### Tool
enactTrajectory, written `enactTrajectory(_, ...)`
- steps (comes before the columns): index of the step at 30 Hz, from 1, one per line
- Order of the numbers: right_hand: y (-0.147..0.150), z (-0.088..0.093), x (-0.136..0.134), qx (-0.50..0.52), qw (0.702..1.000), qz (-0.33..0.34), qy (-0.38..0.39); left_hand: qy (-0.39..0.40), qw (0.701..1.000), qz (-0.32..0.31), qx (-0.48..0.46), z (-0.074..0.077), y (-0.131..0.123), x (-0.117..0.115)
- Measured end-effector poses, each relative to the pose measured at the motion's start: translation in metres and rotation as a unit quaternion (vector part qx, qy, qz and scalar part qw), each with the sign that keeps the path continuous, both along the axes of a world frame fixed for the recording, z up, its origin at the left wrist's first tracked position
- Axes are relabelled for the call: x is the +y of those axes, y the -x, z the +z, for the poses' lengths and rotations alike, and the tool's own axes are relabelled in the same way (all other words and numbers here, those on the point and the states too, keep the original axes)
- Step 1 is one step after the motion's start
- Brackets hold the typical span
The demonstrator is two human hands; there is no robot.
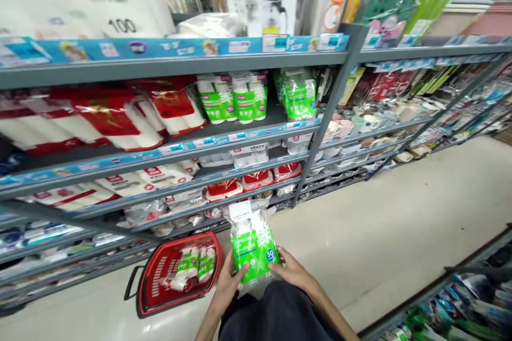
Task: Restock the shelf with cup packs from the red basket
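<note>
Holding the clear-and-green pack of disposable cups [253, 248] between both hands, I've got it right above the dark-clothed lap [276, 317], tilted so its printed front faces the camera! My left hand [232, 273] grips the lower left side, thumb pressed on the front; my right hand [291, 266] pinches the opposite side, thumb tip just below the round blue "50" badge. Both sets of fingers are partly curled, spread only as far as the pack needs; their tips go behind the plastic, so I can't tell how they sit there.

Just left of the left hand, on the pale floor [384, 213], sits the red shopping basket [150, 295], black handle [132, 283] folded outward, with green-and-white packs [188, 262] lying inside. And up on the shelf ahead, more green cup packs [299, 97] stand to the right of red-and-white packs [108, 117]; pastel mugs [370, 122] fill the next bay along.
</note>
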State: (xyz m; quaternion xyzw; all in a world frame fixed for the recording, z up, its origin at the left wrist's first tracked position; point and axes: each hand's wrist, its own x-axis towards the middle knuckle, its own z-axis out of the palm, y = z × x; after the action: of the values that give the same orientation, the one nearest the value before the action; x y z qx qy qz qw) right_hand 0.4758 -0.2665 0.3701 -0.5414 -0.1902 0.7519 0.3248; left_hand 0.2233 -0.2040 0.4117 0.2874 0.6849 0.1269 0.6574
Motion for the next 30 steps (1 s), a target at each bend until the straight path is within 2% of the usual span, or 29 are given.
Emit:
enactTrajectory(4, -0.072, 0.004, 0.047, -0.003, 0.997, 0.000, -0.080, -0.059, 0.997, -0.044, -0.012, 0.017, -0.073, 0.046)
enactTrajectory(8, -0.118, -0.004, 0.096, -0.028, 0.991, -0.012, -0.132, -0.129, 0.985, -0.111, 0.005, 0.022, -0.117, 0.103)
enactTrajectory(12, -0.151, -0.008, 0.157, -0.069, 0.982, -0.039, -0.172, -0.219, 0.964, -0.149, 0.012, 0.012, -0.150, 0.172)
enactTrajectory(18, -0.208, 0.001, 0.274, -0.167, 0.951, -0.035, -0.256, -0.296, 0.942, -0.158, -0.022, -0.001, -0.209, 0.287)
enactTrajectory(22, -0.252, -0.009, 0.342, -0.196, 0.930, -0.057, -0.307, -0.362, 0.914, -0.171, -0.064, -0.010, -0.258, 0.358)
enactTrajectory(26, -0.294, -0.029, 0.389, -0.209, 0.920, -0.088, -0.320, -0.399, 0.894, -0.181, -0.096, -0.022, -0.306, 0.412)
enactTrajectory(30, -0.322, -0.043, 0.418, -0.221, 0.907, -0.094, -0.347, -0.421, 0.879, -0.193, -0.114, -0.031, -0.338, 0.442)
